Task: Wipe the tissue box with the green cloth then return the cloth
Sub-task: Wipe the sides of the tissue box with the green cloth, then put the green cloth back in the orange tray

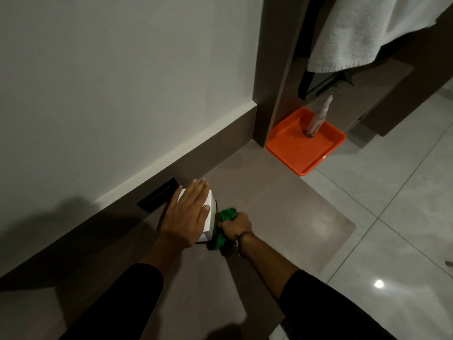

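Note:
A white tissue box stands on the grey-brown counter close to the wall. My left hand lies flat on top of the box, fingers spread, covering most of its top. My right hand is closed around a bunched green cloth, which is pressed against the box's right side. Part of the cloth hangs below my fist near the box's front corner. A dark band sits on my right wrist.
An orange tray with a white spray bottle in it sits at the far end of the counter. A black wall socket is behind the box. A white towel hangs above. The counter edge drops to tiled floor on the right.

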Motion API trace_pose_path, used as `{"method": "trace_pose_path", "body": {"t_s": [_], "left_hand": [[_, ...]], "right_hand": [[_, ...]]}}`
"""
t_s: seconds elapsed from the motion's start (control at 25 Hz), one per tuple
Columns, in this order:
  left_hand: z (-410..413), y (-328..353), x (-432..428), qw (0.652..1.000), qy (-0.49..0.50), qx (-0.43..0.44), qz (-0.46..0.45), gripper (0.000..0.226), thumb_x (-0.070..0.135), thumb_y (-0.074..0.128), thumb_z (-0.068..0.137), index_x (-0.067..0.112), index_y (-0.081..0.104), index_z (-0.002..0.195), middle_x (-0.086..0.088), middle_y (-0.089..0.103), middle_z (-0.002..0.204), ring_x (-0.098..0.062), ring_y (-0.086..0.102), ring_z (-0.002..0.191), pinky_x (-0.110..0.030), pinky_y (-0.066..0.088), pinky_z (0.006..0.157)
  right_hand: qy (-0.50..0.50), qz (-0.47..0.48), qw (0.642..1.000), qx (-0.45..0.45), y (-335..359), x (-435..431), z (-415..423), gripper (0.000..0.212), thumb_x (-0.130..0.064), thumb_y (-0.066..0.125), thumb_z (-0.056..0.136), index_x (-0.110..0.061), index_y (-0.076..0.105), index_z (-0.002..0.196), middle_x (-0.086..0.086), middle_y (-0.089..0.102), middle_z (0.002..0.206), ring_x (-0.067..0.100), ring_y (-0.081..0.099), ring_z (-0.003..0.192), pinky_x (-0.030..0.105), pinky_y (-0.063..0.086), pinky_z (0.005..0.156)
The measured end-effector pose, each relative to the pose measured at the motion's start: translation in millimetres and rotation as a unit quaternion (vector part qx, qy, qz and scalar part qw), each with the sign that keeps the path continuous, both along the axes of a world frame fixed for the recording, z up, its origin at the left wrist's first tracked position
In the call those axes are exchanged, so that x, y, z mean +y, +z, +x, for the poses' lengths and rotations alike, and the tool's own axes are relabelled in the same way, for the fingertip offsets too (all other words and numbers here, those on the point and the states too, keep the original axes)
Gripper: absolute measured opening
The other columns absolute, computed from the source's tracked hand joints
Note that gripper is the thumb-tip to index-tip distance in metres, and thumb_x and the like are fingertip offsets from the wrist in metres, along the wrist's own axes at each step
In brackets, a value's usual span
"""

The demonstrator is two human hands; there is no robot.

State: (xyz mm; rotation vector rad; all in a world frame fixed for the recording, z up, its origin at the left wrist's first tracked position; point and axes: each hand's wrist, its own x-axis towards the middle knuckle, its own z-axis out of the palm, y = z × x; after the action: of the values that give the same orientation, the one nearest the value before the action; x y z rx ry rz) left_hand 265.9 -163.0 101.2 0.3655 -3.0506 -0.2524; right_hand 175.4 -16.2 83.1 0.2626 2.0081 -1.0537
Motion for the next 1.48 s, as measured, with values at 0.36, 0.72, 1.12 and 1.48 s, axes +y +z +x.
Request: {"method": "trace_pose_path", "body": {"t_s": [0.36,0.72,1.12,1.48], "left_hand": [[5.9,8.4,38.0,0.957,0.289,-0.016,-0.012,0.06,0.039,0.036,0.108,0.011,0.033,0.16,-0.012,0.036,0.168,-0.029,0.033,0.156,-0.055,0.029,0.125],[-88.1,43.6,74.4,0.974,0.206,0.091,0.023,0.066,0.045,0.032,0.106,0.012,0.027,0.162,-0.01,0.024,0.172,-0.028,0.021,0.16,-0.058,0.018,0.129],[-230.6,-70.7,119.0,0.979,0.193,-0.058,0.023,0.077,0.06,0.03,0.101,0.014,0.029,0.162,-0.012,0.033,0.17,-0.032,0.033,0.155,-0.053,0.018,0.128],[-231.7,-108.3,122.2,0.974,0.202,-0.105,0.02,0.085,0.067,0.032,0.099,0.015,0.017,0.166,-0.015,0.016,0.174,-0.034,0.021,0.159,-0.063,0.023,0.126]], "right_hand": [[0.17,-0.083,0.962,0.197,1.9,-41.1,-11.9,0.042,-0.027,0.072,0.082,-0.025,0.068,0.123,0.0,0.073,0.118,0.021,0.068,0.105,0.036,0.055,0.093],[-0.016,-0.129,0.963,0.235,37.8,57.1,-160.8,0.037,-0.014,0.07,0.082,-0.017,0.069,0.119,0.002,0.073,0.104,0.017,0.067,0.089,0.033,0.054,0.081],[0.324,0.081,0.8,0.498,-42.6,73.9,-387.2,0.054,-0.013,0.058,0.083,-0.032,0.056,0.133,0.006,0.063,0.13,0.031,0.057,0.113,0.043,0.05,0.091],[0.573,0.167,0.705,0.383,-102.3,84.7,-413.3,0.103,-0.05,0.056,0.071,-0.034,0.0,0.157,0.005,0.001,0.168,0.036,-0.009,0.152,0.06,0.008,0.119]]}}
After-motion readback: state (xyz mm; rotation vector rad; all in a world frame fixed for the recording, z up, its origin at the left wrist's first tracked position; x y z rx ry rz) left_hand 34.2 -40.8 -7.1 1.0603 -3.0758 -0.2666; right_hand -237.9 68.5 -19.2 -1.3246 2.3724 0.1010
